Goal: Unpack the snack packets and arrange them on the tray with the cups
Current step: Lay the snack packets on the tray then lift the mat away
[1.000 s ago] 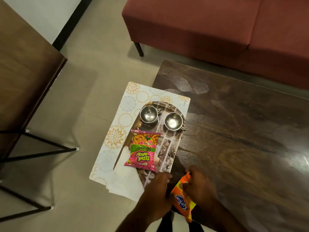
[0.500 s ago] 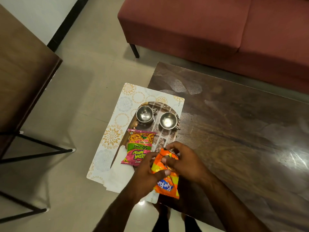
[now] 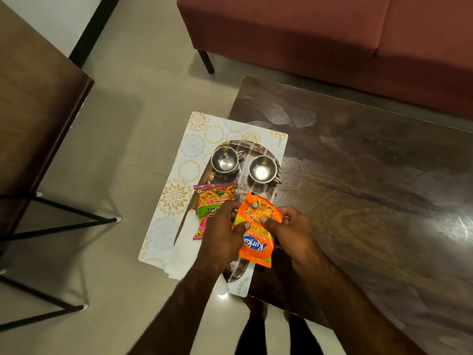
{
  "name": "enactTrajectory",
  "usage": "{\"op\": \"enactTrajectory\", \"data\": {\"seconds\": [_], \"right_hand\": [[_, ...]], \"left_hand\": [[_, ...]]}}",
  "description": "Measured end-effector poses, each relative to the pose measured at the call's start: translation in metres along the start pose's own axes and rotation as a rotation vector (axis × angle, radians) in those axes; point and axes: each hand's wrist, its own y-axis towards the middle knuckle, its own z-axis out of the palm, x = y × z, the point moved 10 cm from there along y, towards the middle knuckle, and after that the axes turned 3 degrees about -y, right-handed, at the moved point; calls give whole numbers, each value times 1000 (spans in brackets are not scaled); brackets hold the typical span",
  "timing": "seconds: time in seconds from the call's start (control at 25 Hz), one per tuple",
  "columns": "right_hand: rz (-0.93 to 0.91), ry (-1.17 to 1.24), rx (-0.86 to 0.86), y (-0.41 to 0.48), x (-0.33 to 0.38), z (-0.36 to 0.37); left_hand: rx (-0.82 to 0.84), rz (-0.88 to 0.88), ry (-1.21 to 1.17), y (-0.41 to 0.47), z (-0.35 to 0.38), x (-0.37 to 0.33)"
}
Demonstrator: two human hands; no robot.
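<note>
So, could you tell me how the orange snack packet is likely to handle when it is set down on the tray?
The orange snack packet looks puffed and crinkly, so it is probably light and soft rather than stiff. Its glossy film may slip, though both the left hand and right hand pinch it. Laid flat like the pink packet, it should not roll.

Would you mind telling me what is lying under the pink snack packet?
The pink snack packet rests on the patterned tray, partly over a white napkin. The left hand covers its lower right corner.
</note>
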Motion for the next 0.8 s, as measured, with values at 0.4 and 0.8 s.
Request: {"op": "enactTrajectory", "data": {"seconds": [0.4, 0.8], "right_hand": [[-110, -91, -124, 15, 22, 8], [72, -53, -90, 21, -21, 1]], "left_hand": [[-162, 197, 240, -11, -49, -12], [-194, -172, 359, 19, -118, 58]]}}
